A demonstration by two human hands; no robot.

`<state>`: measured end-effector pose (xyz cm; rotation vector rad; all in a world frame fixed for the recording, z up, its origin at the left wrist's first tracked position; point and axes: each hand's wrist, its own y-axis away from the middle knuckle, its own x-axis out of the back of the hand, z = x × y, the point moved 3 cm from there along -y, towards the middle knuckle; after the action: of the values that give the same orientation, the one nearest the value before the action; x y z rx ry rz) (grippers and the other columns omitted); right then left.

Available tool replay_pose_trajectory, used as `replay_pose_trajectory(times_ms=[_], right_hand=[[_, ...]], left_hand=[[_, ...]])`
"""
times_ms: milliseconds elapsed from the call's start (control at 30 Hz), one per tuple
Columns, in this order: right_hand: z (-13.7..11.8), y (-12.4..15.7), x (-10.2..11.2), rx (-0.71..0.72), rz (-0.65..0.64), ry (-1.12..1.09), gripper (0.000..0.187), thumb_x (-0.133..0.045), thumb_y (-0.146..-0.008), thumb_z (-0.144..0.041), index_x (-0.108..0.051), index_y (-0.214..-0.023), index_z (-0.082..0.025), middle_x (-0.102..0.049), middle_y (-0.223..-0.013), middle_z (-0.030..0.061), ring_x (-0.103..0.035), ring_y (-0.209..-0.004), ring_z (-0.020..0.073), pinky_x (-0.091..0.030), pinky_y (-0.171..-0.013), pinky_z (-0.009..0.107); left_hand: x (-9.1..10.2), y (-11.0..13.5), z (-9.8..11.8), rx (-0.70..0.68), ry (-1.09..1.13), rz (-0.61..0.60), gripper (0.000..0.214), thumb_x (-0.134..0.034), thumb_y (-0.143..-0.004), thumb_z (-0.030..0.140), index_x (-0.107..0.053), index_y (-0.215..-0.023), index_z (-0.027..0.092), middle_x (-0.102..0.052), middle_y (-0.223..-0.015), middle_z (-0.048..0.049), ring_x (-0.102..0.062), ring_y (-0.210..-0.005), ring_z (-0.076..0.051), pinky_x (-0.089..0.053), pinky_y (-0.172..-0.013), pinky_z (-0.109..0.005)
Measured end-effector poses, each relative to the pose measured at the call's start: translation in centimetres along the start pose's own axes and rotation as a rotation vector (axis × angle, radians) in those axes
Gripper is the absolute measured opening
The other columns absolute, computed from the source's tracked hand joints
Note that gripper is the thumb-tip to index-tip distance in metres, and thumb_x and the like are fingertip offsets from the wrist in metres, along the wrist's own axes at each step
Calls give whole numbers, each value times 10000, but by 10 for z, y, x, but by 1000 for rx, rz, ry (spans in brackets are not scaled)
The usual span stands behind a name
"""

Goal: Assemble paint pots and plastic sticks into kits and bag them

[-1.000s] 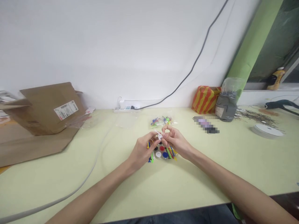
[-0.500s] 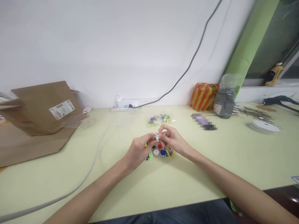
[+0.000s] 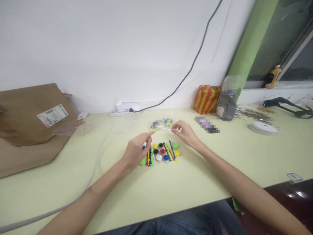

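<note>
Hands apart: left hand [image 3: 134, 151] half-open, index finger extended, seemingly empty; right hand [image 3: 186, 133] pinches a small white piece [image 3: 172, 131]. Coloured plastic discs [image 3: 162, 151] and sticks [image 3: 168, 150] lie in spread rows between both hands' reach, just below a clear bag of parts [image 3: 160, 124].

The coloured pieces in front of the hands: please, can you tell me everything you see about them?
The coloured pieces are small round discs and thin pointed sticks, plastic by their look. The discs are black, red, white, blue, yellow and green. They lie with the sticks in a loose group on the pale green table. The left hand is at their left edge; whether it touches them cannot be told.
</note>
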<state>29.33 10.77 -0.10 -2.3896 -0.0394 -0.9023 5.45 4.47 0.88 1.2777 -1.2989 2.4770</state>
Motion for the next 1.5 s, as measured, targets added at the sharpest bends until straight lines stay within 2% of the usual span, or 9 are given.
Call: replay_pose_trajectory(times_ms=[100, 233, 367, 467, 633, 833, 1033, 1233, 1500], right_hand=[[16, 0, -4, -34, -112, 179, 44, -644, -857, -210, -657, -835, -174, -619, -922, 84, -552, -943, 228, -417, -838, 345], [3, -1, 6, 44, -166, 124, 49, -655, -847, -209, -665, -872, -167, -618, -929, 71, -557, -890, 198, -425, -800, 314], [-7, 2, 16, 58, -581, -86, 141, -711, -806, -308, -700, -824, -169, -633, -729, 12, -540, -672, 149, -399, -617, 261], [-3, 5, 20, 41, -711, -138, 148, -712, -787, -312, -719, -794, -165, -673, -711, 13, -547, -642, 142, -392, -592, 256], [-5, 1, 22, 43, -576, -136, 170, -701, -797, -330, -730, -782, -164, -685, -708, 21, -548, -628, 136, -399, -583, 259], [-42, 7, 9, 62, -333, -398, 283, -725, -810, -448, -716, -851, -168, -708, -829, 54, -612, -708, 157, -466, -630, 280], [-60, 19, -6, 66, -364, -485, 302, -701, -838, -475, -710, -904, -180, -712, -858, 60, -631, -768, 181, -472, -640, 292], [-38, 12, 1, 127, -452, -217, 147, -687, -830, -311, -741, -788, -181, -710, -776, 39, -531, -679, 152, -424, -639, 286], [-24, 17, -13, 143, -579, -64, 81, -682, -785, -182, -760, -763, -182, -676, -746, 22, -536, -669, 148, -414, -641, 272]], left_hand=[[-1, 0, -1, -19, 3, -20, 297, -414, -990, 182, -606, -1216, 191, -662, -864, -24, -645, -801, -133, -515, -772, -263], [-3, 0, -1, -41, -5, -40, 288, -417, -976, 156, -607, -1190, 188, -656, -858, -23, -638, -809, -139, -508, -792, -277], [-5, 1, -1, -38, -6, -57, 294, -418, -968, 147, -612, -1184, 197, -658, -866, -22, -640, -826, -145, -502, -786, -277], [-5, 1, -1, -38, -9, -69, 296, -417, -964, 139, -613, -1178, 198, -657, -860, -20, -641, -825, -145, -501, -780, -276], [-4, 0, 4, -49, -3, -67, 280, -428, -971, 170, -623, -1170, 198, -676, -875, -29, -648, -800, -142, -512, -751, -268], [-4, 0, 14, -59, 81, -83, 427, -602, -946, 371, -530, -1338, 218, -697, -1072, -69, -669, -975, -191, -535, -860, -331], [-6, 0, 17, -90, 34, -68, 224, -567, -963, 317, -609, -1146, 195, -711, -1019, -68, -679, -925, -193, -533, -805, -318], [-6, -1, 13, -78, -18, -57, 194, -538, -967, 304, -625, -1099, 191, -689, -944, -61, -660, -867, -185, -513, -760, -303], [-7, 0, 13, -100, -33, -78, 232, -520, -975, 262, -631, -1168, 198, -688, -957, -63, -644, -884, -183, -498, -760, -298]])
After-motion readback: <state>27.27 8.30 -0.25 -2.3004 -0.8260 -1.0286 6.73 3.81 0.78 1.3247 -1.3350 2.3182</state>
